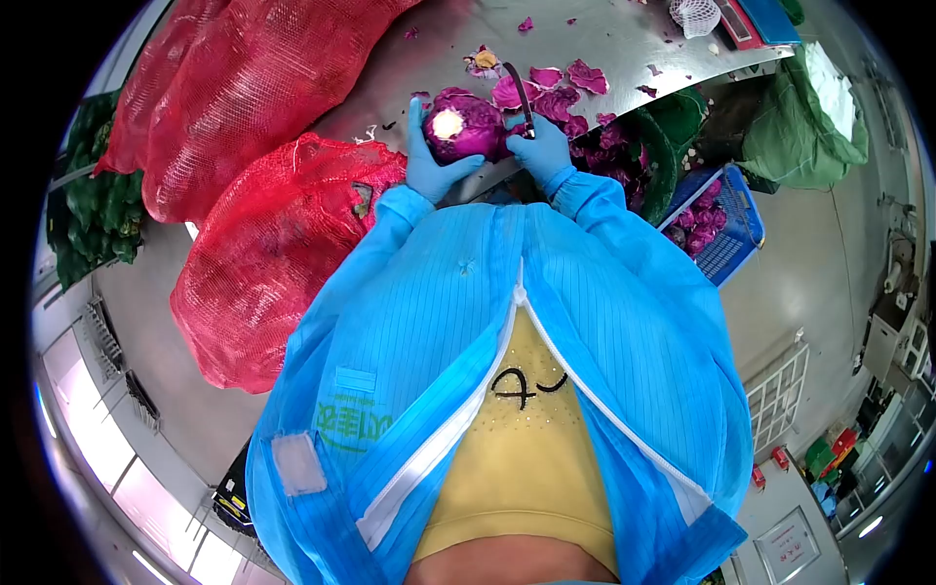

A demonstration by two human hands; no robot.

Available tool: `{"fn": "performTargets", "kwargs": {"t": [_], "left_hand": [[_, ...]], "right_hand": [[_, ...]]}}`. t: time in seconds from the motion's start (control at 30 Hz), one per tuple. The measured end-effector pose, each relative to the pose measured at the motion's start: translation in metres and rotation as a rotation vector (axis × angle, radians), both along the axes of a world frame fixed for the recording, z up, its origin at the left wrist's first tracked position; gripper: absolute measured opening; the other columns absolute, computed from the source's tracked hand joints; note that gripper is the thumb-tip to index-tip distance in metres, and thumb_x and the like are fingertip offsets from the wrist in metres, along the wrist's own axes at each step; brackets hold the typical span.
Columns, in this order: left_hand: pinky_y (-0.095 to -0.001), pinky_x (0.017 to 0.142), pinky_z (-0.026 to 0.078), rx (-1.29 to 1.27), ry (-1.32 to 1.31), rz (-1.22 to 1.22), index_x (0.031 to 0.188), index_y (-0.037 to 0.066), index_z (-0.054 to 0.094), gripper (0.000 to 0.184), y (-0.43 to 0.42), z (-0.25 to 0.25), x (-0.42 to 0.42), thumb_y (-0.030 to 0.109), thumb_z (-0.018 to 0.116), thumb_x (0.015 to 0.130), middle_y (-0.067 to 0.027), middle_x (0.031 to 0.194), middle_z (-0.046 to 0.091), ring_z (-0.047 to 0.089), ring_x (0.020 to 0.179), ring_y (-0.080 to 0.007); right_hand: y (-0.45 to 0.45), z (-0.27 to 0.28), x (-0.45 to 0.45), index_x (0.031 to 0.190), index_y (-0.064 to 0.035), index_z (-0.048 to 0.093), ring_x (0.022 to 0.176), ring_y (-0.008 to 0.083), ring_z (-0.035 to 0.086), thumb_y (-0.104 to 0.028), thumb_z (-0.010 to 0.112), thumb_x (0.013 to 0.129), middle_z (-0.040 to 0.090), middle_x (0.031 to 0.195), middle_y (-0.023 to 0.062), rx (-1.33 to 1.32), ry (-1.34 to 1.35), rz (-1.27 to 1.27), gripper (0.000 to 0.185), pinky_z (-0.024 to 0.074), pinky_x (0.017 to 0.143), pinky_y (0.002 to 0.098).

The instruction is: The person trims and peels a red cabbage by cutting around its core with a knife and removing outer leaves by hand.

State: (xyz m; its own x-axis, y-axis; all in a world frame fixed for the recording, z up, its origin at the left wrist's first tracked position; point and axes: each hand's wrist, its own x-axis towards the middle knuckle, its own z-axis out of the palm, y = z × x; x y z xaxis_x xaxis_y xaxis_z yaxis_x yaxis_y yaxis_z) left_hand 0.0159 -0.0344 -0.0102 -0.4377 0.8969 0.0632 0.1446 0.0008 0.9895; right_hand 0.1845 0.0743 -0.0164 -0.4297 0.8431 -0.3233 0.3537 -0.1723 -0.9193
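Note:
Near the table's front edge, my left hand, in a blue glove, is wrapped round the left side of a purple cabbage. The cabbage's pale cut stem end faces up toward the camera. On its right, my right hand, also gloved in blue, is closed round a dark curved tool, which rises from the fist beside the cabbage. Whether a blade is attached is hidden. Loose purple leaves lie on the metal table behind and right of my right hand.
Red mesh sacks stand at the left, another nearer me. Right of the table are a dark green bag by purple leaves, a blue crate holding purple cabbages, and a green sack. A red and blue object lies at the back right.

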Motion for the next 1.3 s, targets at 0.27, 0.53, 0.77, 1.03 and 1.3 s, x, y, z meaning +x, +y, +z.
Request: {"fn": "performTargets", "kwargs": {"t": [0.27,0.53,0.77,1.03,1.3], "left_hand": [[-0.0350,0.091,0.046,-0.242,-0.124,0.363,0.124,0.000,0.038,0.085,0.010,-0.002,-0.007,0.022,0.087,0.058,-0.0129,0.117,0.053,0.055,0.104,-0.0239],[-0.0350,0.091,0.047,-0.214,-0.650,0.222,0.123,0.000,0.042,0.079,0.013,-0.008,-0.004,0.017,0.085,0.059,-0.0129,0.116,0.055,0.056,0.103,-0.0237],[-0.0344,0.087,0.050,-0.342,-0.163,0.139,0.123,-0.001,0.042,0.083,0.027,0.010,0.009,0.023,0.086,0.057,-0.0134,0.116,0.055,0.058,0.102,-0.0227],[-0.0338,0.089,0.048,-0.390,-0.082,0.105,0.124,0.000,0.041,0.090,0.031,0.022,0.012,0.031,0.088,0.054,-0.0131,0.118,0.054,0.057,0.104,-0.0225],[-0.0342,0.091,0.046,-0.474,0.142,0.058,0.124,-0.001,0.040,0.094,0.037,0.033,0.014,0.043,0.085,0.055,-0.0154,0.118,0.055,0.056,0.106,-0.0241]], "right_hand": [[0.019,0.004,0.004,0.089,-0.0070,0.066,0.074,0.0206,0.065,-0.021,0.069,0.065,0.067,0.082,0.0102,0.213,-0.055,0.000,0.029,0.0509,0.070,0.0308],[0.042,0.037,0.045,0.108,-0.0143,0.061,0.090,0.0292,0.060,-0.029,0.073,0.068,0.060,0.101,0.0116,0.550,-0.463,-0.062,0.045,0.0500,0.078,0.0373],[0.008,0.066,0.007,0.110,-0.0164,0.060,0.089,0.0257,0.059,-0.033,0.070,0.074,0.056,0.100,0.0079,0.811,-0.150,0.202,0.040,0.0495,0.074,0.0342],[0.035,0.055,0.001,0.103,-0.0133,0.060,0.089,0.0231,0.061,-0.026,0.066,0.076,0.060,0.097,0.0052,0.630,-0.096,0.473,0.030,0.0495,0.077,0.0327],[0.033,0.054,-0.009,0.098,-0.0136,0.059,0.084,0.0242,0.061,-0.022,0.064,0.075,0.059,0.092,0.0066,0.740,-0.307,0.440,0.025,0.0500,0.072,0.0367]]}}
